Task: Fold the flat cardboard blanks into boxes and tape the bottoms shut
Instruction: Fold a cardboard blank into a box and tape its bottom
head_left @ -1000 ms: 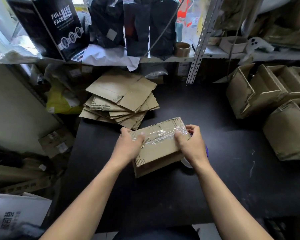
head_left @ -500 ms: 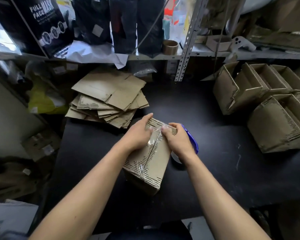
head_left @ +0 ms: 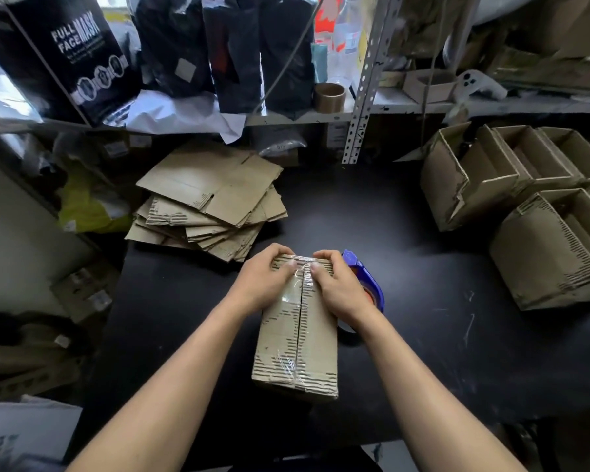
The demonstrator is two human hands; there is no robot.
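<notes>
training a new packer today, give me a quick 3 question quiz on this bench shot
1. True or false: both hands grip the far end of the box.
2. Where does the pile of flat blanks lie? A) far left of the table B) on the shelf C) right of the finished boxes
3. Fill in: the blue tape dispenser sits just behind the ____ hand.

Key: 1 true: left hand, right hand. 2 A. 3 right.
</notes>
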